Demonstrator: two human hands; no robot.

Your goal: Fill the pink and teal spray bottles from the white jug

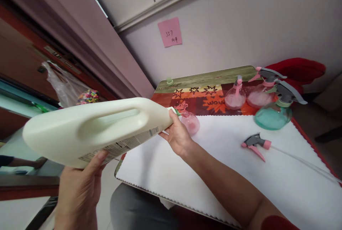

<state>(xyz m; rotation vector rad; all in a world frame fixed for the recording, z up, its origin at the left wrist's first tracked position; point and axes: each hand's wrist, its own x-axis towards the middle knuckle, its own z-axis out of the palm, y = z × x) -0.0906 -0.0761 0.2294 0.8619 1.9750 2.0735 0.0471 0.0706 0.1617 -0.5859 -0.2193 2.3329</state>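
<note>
A large pale-green jug (64, 126) with a built-in handle and a printed label lies almost level in the air, its neck pointing right. Its lower body rests in my left hand (82, 183), thumb on the label. Closed round the neck end is my right hand (177, 134). Just beyond that hand stands an open-topped pink spray bottle (191, 125) without its trigger head; the jug's mouth is largely hidden by my fingers. On the white mat lies a grey-and-pink trigger sprayer head (258, 144) with a long clear tube.
At the table's right back stand two pink-filled spray bottles (235, 98) and a green one (274, 114). A small green ring (170, 81) sits near the back edge. A pink note (171, 32) is on the wall. At left hangs a plastic bag (62, 84).
</note>
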